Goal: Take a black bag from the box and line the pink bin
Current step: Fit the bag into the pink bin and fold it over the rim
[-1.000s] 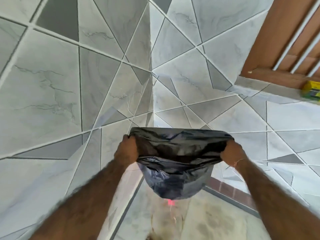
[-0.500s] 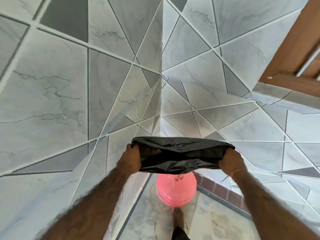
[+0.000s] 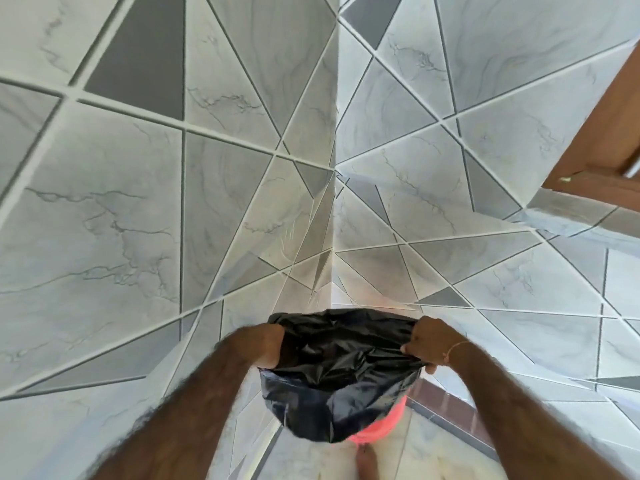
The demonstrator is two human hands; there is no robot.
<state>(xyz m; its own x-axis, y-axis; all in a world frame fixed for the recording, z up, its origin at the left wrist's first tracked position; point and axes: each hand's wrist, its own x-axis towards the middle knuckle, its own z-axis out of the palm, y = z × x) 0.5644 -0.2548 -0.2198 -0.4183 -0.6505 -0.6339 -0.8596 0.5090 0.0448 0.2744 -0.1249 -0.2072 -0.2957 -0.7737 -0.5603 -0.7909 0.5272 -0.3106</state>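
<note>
Head view, looking down into a tiled corner.

Black bag: I have it stretched open between both hands, mouth up, its body hanging down in glossy crumpled folds. The far edge of the mouth runs between the two hands; the near edge sags lower.

Left hand: at the left side of the bag mouth. The fingers go out of sight behind and inside the plastic, so the grip looks clamped on the rim, with only the wrist and the back of the hand showing.

Right hand: at the right side of the mouth, fingers curled together and pinched on a gathered fold of the rim. A thin thread bracelet sits on that wrist.

Pink bin: directly below the bag, standing on the floor in the corner. Only a curved strip of its right and lower side shows past the black plastic; the rest is covered from this angle. I cannot tell whether the bag's bottom is already inside the bin or merely in front of it.

Surroundings: grey marbled wall tiles with darker triangular insets and pale grout lines on both walls, meeting at a vertical corner above the bag. A brown skirting strip runs along the foot of the right wall. A brown wooden frame cuts in at the right edge. A bare foot shows on the floor just below the bin.
</note>
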